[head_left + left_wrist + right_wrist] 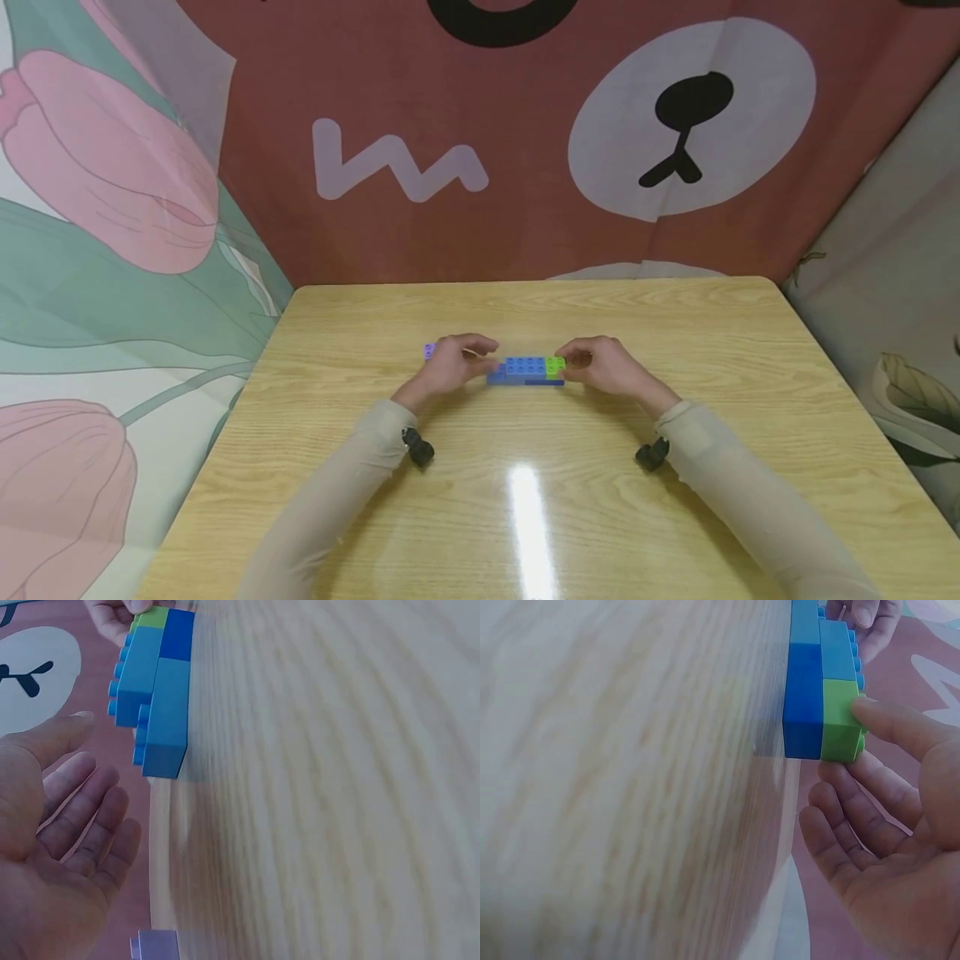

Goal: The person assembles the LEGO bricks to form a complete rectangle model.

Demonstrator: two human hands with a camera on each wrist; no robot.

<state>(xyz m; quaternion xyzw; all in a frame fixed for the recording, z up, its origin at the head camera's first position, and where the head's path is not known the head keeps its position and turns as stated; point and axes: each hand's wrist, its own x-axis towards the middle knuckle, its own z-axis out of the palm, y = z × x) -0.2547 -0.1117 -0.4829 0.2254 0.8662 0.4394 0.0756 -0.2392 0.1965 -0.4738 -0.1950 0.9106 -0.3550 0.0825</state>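
Note:
On the table a low build of toy bricks lies in two layers. Its lower layer is a light blue brick (166,720) end to end with a dark blue brick (803,705). A second blue brick (525,367) and a lime green brick (841,720) sit on top. My right hand (611,364) pinches the green brick at the build's right end, thumb by the studs and fingers at its end face. Off the build's left end, my left hand (453,367) holds nothing, its fingers loosely bent and apart from the bricks.
A lavender brick (159,945) stands on the table behind my left hand, partly covered by it in the head view. The wooden table (480,467) ends at a back edge against a printed cloth (525,233).

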